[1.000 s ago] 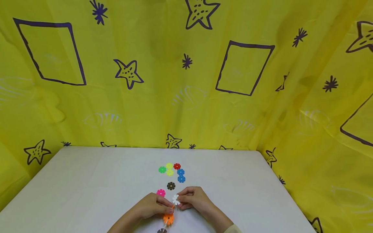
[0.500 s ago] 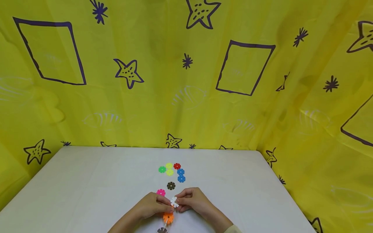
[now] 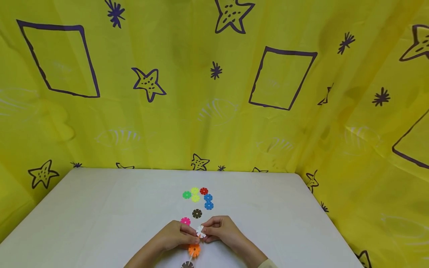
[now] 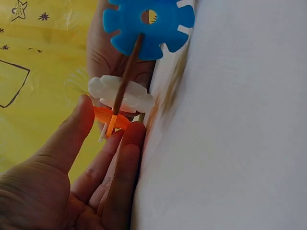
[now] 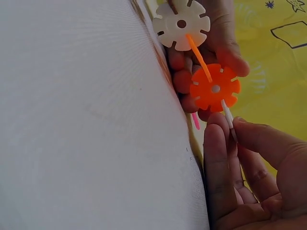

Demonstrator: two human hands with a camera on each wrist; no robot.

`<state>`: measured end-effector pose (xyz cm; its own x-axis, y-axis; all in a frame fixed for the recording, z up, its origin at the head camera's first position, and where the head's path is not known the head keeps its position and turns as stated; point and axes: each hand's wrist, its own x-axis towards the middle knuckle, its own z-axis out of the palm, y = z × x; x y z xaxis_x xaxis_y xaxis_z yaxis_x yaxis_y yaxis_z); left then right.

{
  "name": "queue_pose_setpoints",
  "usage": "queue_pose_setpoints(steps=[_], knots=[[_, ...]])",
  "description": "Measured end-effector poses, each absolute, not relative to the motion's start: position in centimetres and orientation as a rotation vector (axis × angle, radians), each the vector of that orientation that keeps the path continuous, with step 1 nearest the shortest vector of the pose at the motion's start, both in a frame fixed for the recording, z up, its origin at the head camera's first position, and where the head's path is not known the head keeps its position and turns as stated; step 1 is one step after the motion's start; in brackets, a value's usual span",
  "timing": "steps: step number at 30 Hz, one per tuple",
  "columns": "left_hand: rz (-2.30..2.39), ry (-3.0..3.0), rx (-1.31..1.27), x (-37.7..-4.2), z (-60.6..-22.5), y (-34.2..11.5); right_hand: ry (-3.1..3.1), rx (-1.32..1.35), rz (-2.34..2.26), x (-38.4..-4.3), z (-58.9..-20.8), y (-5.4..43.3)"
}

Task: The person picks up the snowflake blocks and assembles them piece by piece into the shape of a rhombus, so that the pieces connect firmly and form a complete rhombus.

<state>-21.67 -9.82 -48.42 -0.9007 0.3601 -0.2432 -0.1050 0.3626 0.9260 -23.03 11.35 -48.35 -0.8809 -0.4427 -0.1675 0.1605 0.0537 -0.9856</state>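
In the head view my left hand (image 3: pixel 175 237) and right hand (image 3: pixel 223 231) meet low over the table. The right thumb and fingers pinch a white notched plastic disc (image 3: pixel 201 231). It appears edge-on in the right wrist view, meeting the lower rim of an orange notched disc (image 5: pixel 215 91). My left hand grips that orange disc between thumb and fingers. A chain of interlocked discs runs from it toward the person: another orange disc (image 3: pixel 194 250), a white disc (image 4: pixel 120 93), a brown disc (image 3: pixel 187 265) and a blue disc (image 4: pixel 148 28).
Loose discs lie farther back on the white-covered table (image 3: pixel 100 208): pink (image 3: pixel 185 221), dark brown (image 3: pixel 197 213), green (image 3: pixel 187 195), red (image 3: pixel 203 191), two yellow (image 3: pixel 195 198) and two blue (image 3: pixel 209 205). A yellow patterned curtain (image 3: pixel 187 123) surrounds the table.
My right hand has brought the white disc slightly left and down, up against the orange disc in my left hand. The left hand has barely moved; the loose discs lie as before.
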Motion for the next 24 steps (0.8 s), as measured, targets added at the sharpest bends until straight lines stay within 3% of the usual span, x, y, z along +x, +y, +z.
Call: queue_pose_setpoints(steps=[24], knots=[[1.794, 2.082, 0.093, -21.87, -49.05, -9.51, 1.949, -0.223, -1.858, -23.01, -48.45, 11.42]])
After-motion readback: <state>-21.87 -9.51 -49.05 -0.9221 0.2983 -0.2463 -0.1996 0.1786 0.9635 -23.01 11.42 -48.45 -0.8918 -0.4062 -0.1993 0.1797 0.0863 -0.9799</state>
